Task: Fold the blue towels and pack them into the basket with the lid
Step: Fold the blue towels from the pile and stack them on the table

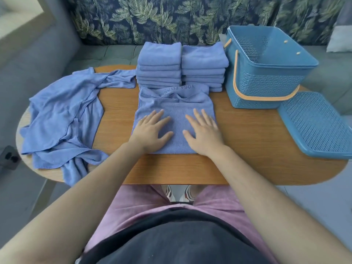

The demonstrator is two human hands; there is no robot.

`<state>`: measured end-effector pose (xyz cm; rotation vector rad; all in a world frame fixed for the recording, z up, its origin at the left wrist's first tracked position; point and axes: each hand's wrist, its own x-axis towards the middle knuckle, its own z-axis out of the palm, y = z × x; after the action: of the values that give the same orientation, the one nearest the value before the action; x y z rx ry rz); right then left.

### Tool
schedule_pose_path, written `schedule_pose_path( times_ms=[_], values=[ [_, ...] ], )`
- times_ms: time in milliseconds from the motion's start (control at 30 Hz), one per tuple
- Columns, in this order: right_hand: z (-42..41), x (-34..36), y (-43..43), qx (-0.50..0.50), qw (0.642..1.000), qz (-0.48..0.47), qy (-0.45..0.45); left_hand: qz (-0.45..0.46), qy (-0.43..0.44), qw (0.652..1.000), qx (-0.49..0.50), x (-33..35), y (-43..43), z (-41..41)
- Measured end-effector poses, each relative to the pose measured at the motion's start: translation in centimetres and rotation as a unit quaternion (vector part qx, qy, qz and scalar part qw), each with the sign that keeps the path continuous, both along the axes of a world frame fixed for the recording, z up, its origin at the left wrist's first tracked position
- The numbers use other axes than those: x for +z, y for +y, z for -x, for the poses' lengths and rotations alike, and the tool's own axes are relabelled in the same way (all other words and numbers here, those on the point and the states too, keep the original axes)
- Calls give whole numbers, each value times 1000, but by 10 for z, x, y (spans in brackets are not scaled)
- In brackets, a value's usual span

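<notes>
Left hand (152,130) and right hand (202,132) flat, fingers straight, pressing half-folded blue towel (175,105), two folded stacks (181,60) just beyond, open basket (266,73) far right, lid (314,124) beside it, loose towels (61,115) left.

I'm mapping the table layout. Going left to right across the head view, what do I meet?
loose towels → left hand → right hand → basket → lid. Both hands press flat on the half-folded towel; the folded stacks sit behind it, so they are left out.
</notes>
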<state>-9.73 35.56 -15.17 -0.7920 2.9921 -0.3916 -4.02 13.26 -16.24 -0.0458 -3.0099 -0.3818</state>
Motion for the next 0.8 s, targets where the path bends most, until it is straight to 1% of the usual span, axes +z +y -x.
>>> schedule_pose_path(
  times_ms=[67, 100, 267, 333, 433, 533, 600, 733, 800],
  values=[
    [1, -7, -8, 0, 998, -54, -43, -6, -53, 999, 6, -6, 7, 7],
    [-1, -8, -8, -1, 996, -65, -54, -6, -60, 998, 10, -7, 8, 4],
    [-42, -7, 13, 12, 995, -87, -56, 1, -42, 999, -1, -5, 19, -40],
    [-49, -3, 14, 0, 997, -69, -46, 9, -16, 1000, 3, -3, 23, -48],
    [-24, 4, -3, -7, 1000, -17, -16, -18, 17, 1000, 19, 4, 21, -21],
    [-2, -5, -18, 1, 998, -50, -42, -6, -37, 999, 22, -2, 19, 3],
    [-5, -10, -18, -3, 997, -63, -52, 2, -57, 998, 24, -8, 20, 2],
    [-48, -10, 0, 11, 997, -66, -41, -11, 0, 1000, 11, -13, 28, -36],
    [-55, -7, 7, 11, 999, -34, -2, -19, 30, 999, 12, -13, 30, -47]
  ],
)
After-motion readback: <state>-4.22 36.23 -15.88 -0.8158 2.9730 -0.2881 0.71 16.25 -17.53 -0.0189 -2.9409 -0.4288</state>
